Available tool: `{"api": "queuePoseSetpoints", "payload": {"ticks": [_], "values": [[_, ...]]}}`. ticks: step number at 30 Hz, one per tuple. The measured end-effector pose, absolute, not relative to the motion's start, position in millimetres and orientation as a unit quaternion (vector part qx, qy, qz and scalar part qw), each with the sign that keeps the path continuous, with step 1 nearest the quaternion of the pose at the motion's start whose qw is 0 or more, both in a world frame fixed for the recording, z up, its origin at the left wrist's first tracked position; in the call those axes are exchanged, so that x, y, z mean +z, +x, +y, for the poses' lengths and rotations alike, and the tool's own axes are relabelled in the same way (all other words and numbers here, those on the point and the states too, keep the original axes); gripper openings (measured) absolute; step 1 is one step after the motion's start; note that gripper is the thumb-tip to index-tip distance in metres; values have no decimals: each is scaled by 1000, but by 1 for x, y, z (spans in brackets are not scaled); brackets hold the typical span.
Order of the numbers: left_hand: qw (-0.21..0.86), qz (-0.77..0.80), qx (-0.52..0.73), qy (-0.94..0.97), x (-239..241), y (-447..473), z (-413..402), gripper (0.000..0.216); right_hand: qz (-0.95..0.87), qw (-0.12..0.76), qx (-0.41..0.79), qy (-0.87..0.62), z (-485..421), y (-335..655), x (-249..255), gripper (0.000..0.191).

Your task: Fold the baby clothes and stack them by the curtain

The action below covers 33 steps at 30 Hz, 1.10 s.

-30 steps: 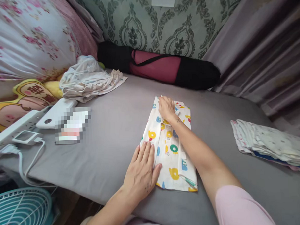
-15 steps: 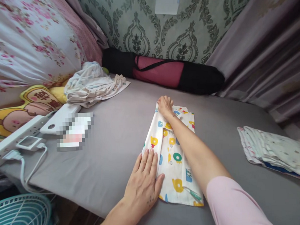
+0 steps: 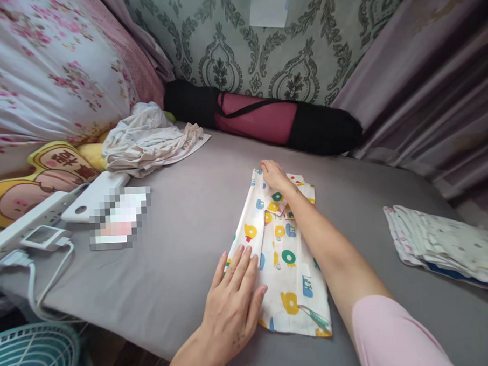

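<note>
Patterned garment (image 3: 277,251), white with yellow, blue and green prints, lies folded into a long shape on the gray sheet (image 3: 177,234), in front of the person and between the two arms. Its near end is close to the sheet's front edge. The left hand (image 3: 235,296) rests palm down on the garment's lower left edge, fingers extended and slightly parted, thumb out to the side, gripping nothing. The right hand (image 3: 274,176) is at the far end, touching the cloth near its top left corner with fingers bent; whether it pinches the fabric cannot be told. The right forearm crosses above the garment's right side.

Well apart to the right, a stack of folded cloths (image 3: 444,244) lies on the sheet. Toward the far left sits a crumpled pile of cloth (image 3: 145,141), and behind the garment a long black and maroon bag (image 3: 255,118) lies along the wall. A white power strip (image 3: 31,219) lies at the left, above a blue fan (image 3: 29,357).
</note>
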<state>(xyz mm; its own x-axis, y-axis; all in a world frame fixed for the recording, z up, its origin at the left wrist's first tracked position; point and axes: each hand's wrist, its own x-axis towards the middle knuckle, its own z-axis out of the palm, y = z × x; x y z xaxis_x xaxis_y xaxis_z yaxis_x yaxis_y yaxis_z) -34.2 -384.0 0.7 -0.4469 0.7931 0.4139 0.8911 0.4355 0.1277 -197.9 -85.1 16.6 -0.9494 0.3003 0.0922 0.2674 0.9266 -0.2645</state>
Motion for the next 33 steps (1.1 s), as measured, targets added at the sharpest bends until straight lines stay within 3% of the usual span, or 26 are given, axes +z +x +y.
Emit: {"api": "queuePoseSetpoints", "payload": {"ticks": [11,17,22,33], "values": [[74,-821,-108,-556,-5,-33,-380,68,-991,-26,102,-81,-116,-169,-6,67],[83,-817,-113,-559,-4,-35,-382,66,-990,-33,115,-74,-111,-167,4,67],[90,-810,-103,-571,-4,-35,-383,66,-987,35,95,-127,-107,-169,1,68],[91,-809,-108,-570,-4,-35,-382,65,-981,-18,138,-139,-94,-167,9,71]]}}
